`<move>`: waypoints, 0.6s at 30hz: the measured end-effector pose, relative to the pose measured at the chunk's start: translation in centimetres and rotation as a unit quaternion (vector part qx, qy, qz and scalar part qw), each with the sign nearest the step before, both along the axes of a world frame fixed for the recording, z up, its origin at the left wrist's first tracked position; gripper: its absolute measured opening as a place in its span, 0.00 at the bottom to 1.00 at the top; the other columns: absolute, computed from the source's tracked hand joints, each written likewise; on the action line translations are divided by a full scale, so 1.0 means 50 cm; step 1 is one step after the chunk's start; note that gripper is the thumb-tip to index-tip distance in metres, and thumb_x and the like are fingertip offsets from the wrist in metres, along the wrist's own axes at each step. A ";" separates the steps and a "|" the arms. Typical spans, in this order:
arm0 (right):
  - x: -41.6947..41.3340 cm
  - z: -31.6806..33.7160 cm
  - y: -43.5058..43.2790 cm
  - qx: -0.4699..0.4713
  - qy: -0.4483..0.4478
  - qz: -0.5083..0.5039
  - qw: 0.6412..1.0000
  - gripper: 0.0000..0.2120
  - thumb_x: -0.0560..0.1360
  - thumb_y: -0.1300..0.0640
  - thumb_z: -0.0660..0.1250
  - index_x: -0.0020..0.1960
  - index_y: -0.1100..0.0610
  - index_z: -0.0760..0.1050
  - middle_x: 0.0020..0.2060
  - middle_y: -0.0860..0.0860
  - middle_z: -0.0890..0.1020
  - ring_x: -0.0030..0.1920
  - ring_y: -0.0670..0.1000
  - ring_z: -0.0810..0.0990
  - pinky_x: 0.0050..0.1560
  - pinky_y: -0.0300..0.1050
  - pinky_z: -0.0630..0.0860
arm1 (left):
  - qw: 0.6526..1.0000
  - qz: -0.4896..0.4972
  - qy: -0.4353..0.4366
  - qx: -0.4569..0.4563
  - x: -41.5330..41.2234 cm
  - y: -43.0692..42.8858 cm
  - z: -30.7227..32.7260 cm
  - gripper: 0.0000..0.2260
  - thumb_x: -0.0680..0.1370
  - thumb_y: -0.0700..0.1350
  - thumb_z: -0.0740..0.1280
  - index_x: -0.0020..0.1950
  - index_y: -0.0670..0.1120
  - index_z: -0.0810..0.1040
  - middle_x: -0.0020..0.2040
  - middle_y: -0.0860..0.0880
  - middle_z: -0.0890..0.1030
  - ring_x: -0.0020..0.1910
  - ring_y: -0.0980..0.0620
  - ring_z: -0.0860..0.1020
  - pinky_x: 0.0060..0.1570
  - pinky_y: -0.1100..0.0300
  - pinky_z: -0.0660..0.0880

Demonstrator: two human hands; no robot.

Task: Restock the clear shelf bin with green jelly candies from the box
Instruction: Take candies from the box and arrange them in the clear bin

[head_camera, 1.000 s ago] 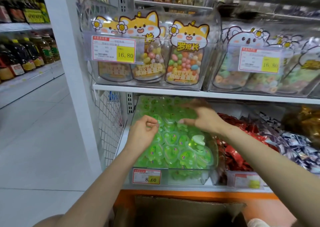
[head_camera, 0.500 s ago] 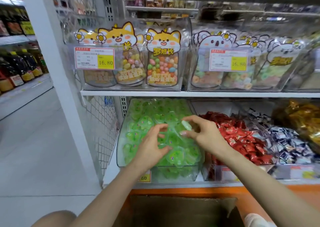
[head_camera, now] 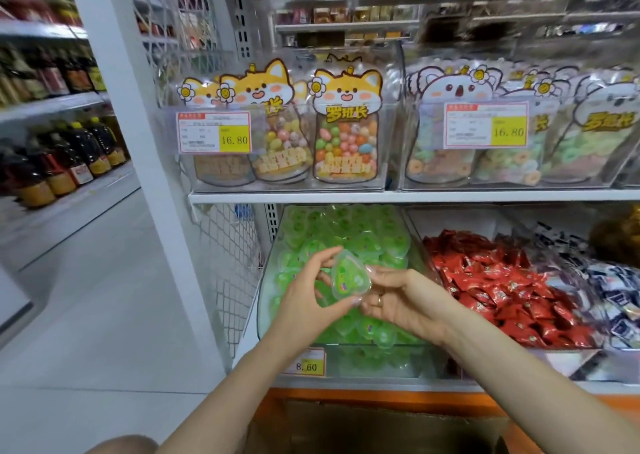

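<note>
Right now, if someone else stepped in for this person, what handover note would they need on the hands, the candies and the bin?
Hands: the left hand pinches one green jelly candy between thumb and forefinger; the right hand holds the same candy by its right edge.
Things: the candy is held above the clear bin, not yet let go. The bin is heaped with green candies. The cardboard box stands open below the shelf; its contents cannot be seen.
Done: the bin looks largely filled.
Left: drop this candy in, then check the box for more.
</note>
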State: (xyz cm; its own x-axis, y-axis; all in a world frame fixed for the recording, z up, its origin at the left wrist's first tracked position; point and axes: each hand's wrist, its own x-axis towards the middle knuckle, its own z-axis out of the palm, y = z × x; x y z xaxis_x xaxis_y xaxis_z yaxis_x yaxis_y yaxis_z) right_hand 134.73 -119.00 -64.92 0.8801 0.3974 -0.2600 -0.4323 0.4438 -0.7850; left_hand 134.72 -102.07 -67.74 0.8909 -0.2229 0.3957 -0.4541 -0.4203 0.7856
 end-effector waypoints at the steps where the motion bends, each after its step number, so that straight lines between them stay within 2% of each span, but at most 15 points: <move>1: 0.001 0.000 0.005 -0.030 -0.008 0.000 1.000 0.11 0.69 0.63 0.64 0.51 0.64 0.75 0.43 0.58 0.82 0.35 0.52 0.80 0.34 0.39 0.77 | 1.000 0.008 -0.009 0.010 0.002 0.006 -0.003 0.30 0.69 0.48 0.74 0.65 0.62 0.64 0.56 0.59 0.73 0.50 0.64 0.71 0.45 0.74 0.67; 3: 0.001 -0.006 0.008 -0.173 -0.066 -0.013 0.983 0.11 0.73 0.62 0.65 0.55 0.62 0.76 0.45 0.56 0.82 0.36 0.49 0.81 0.35 0.37 0.77 | 0.999 0.028 -0.021 0.030 0.009 0.021 -0.006 0.29 0.68 0.46 0.75 0.64 0.59 0.66 0.54 0.55 0.75 0.49 0.63 0.71 0.46 0.76 0.64; 5: 0.000 -0.007 0.006 -0.299 -0.151 -0.048 0.941 0.09 0.75 0.61 0.66 0.55 0.57 0.77 0.47 0.53 0.82 0.36 0.47 0.80 0.34 0.35 0.75 | 0.997 0.060 -0.024 0.047 0.020 0.045 -0.001 0.29 0.67 0.46 0.75 0.65 0.56 0.68 0.53 0.53 0.75 0.48 0.63 0.71 0.45 0.76 0.64; 7: -0.001 -0.004 0.001 -0.322 -0.188 -0.063 0.926 0.06 0.76 0.61 0.66 0.52 0.55 0.78 0.44 0.52 0.82 0.34 0.46 0.79 0.32 0.34 0.74 | 0.993 0.101 -0.021 0.065 0.033 0.076 0.008 0.28 0.67 0.46 0.76 0.64 0.53 0.70 0.52 0.52 0.75 0.47 0.63 0.71 0.43 0.76 0.65; 9: -0.001 -0.003 -0.003 -0.341 -0.217 -0.059 0.913 0.05 0.76 0.62 0.66 0.49 0.55 0.78 0.41 0.53 0.83 0.30 0.43 0.78 0.30 0.33 0.73 | 0.987 0.134 -0.017 0.084 0.045 0.107 0.018 0.27 0.67 0.46 0.76 0.63 0.52 0.71 0.51 0.53 0.75 0.46 0.58 0.72 0.41 0.75 0.65; 12: 0.001 -0.009 -0.012 -0.451 -0.294 -0.078 0.839 0.06 0.74 0.64 0.68 0.45 0.54 0.80 0.37 0.51 0.82 0.28 0.40 0.76 0.31 0.31 0.71 | 0.979 0.150 -0.008 0.136 0.064 0.136 0.030 0.26 0.67 0.46 0.76 0.62 0.49 0.72 0.51 0.53 0.75 0.47 0.55 0.72 0.39 0.73 0.64; 14: 0.001 -0.012 -0.018 -0.487 -0.328 -0.080 0.806 0.06 0.74 0.64 0.68 0.45 0.54 0.81 0.35 0.45 0.81 0.30 0.42 0.76 0.33 0.30 0.71 | 0.974 0.145 0.005 0.172 0.081 0.145 0.036 0.26 0.67 0.46 0.76 0.63 0.47 0.72 0.52 0.52 0.75 0.48 0.55 0.72 0.41 0.66 0.66; 18: 0.007 -0.014 -0.027 -0.498 -0.360 -0.088 0.784 0.11 0.73 0.63 0.69 0.41 0.47 0.79 0.33 0.43 0.81 0.32 0.49 0.75 0.35 0.36 0.72 | 0.966 0.131 0.013 0.223 0.124 0.147 0.053 0.28 0.66 0.45 0.77 0.64 0.43 0.73 0.55 0.46 0.77 0.47 0.53 0.72 0.44 0.63 0.67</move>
